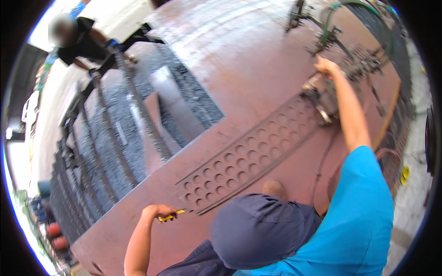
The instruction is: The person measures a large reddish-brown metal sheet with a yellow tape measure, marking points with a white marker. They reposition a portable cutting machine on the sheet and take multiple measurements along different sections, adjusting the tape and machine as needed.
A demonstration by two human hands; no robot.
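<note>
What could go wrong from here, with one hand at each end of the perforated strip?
1. The right hand reaches far out to the power tool; at that stretch the grip could slip.
2. The cable trails back toward the person and might snag.
3. The left hand, holding a yellow tool, sits beside the perforated strip, whose edge might cut.

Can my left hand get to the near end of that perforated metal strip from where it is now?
Probably yes: the left hand, gripping a yellow tool, sits beside the near end of the perforated strip, with nothing between.

Distant person (78,39) beside metal bars (115,138)
</note>
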